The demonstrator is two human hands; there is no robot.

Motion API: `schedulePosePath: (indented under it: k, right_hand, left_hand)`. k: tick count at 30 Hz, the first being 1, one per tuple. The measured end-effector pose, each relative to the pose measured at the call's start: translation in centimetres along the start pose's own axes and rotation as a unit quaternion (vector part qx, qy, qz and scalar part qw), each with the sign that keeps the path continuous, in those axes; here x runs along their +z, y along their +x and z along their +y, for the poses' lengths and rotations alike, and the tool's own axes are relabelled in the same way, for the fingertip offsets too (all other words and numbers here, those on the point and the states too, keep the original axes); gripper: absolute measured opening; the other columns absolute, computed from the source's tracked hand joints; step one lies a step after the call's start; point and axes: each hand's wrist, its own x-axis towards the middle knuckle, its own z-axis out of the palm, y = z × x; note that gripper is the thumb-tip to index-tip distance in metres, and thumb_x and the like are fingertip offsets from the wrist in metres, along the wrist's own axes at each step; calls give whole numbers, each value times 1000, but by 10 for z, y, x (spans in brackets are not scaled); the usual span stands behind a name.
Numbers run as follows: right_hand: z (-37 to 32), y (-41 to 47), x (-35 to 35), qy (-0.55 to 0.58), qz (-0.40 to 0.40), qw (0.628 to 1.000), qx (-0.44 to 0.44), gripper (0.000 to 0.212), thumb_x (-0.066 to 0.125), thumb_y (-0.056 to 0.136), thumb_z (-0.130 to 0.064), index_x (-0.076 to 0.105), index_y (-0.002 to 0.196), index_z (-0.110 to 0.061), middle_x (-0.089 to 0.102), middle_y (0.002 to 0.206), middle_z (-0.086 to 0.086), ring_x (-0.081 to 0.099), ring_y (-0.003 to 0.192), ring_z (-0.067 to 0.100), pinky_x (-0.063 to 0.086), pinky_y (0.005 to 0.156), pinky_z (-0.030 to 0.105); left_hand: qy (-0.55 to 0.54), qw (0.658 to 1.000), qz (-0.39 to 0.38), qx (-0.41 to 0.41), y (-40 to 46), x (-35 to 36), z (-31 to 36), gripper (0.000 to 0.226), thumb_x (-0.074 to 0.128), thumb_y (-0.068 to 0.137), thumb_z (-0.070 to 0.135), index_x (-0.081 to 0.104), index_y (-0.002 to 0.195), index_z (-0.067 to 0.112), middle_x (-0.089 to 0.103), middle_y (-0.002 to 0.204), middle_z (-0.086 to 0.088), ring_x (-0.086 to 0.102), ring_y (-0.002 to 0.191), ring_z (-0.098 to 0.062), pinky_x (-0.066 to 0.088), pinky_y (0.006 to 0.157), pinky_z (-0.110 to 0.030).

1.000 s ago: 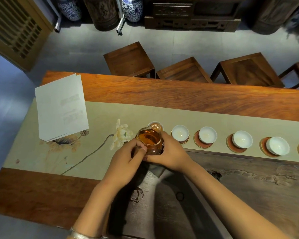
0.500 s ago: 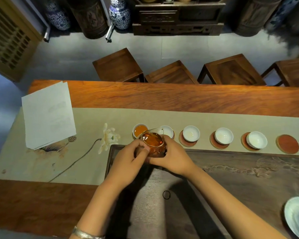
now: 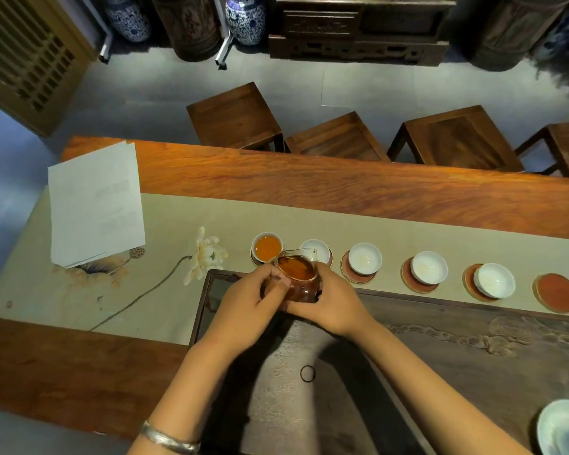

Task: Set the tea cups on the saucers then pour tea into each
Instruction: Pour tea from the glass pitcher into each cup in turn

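left hand [image 3: 247, 300]: gripping pitcher [image 3: 297, 279]
right hand [image 3: 334, 302]: gripping pitcher too
first cup [image 3: 267, 248]: full
second cup [image 3: 316, 251]: empty, behind spout

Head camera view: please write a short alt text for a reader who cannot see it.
Two hands, left hand and right hand, hold a glass pitcher of amber tea over a row of white cups on red saucers. The leftmost cup is full; three cups to the right look empty, and the last saucer has no cup.

Both forearms reach fwd, converging at centre. Left hand [image 3: 250, 298] and right hand [image 3: 330, 303] cupped w/ fingers curled round a glass pitcher [image 3: 298, 279] btwn them. Silver bracelet [image 3: 170, 438] on left wrist.
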Motion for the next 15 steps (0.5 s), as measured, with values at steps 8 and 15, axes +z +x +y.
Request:
schedulePosePath:
  k: [8, 15]
  right_hand:
    - [5, 4, 0, 3, -8, 1000, 16, 81, 75, 54, -75, 57, 121, -33, 67, 109, -19, 63, 100, -2, 53, 89, 27]
    - [4, 4, 0, 9, -11, 1000, 21, 80, 79, 59, -66, 56, 125, -28, 68, 114, -14, 63, 104, 2, 53, 93, 31]
  left_hand:
    - [-9, 1000, 2, -14, 5, 2, -2, 10, 55, 95, 36, 64, 93, 33, 71, 90, 16, 64, 85, 2, 46, 70, -10]
    - [6, 1000, 1, -26, 9, 0, -1, 11, 55, 95, 37, 64, 94, 31, 71, 88, 14, 64, 83, 2, 47, 72, -17]
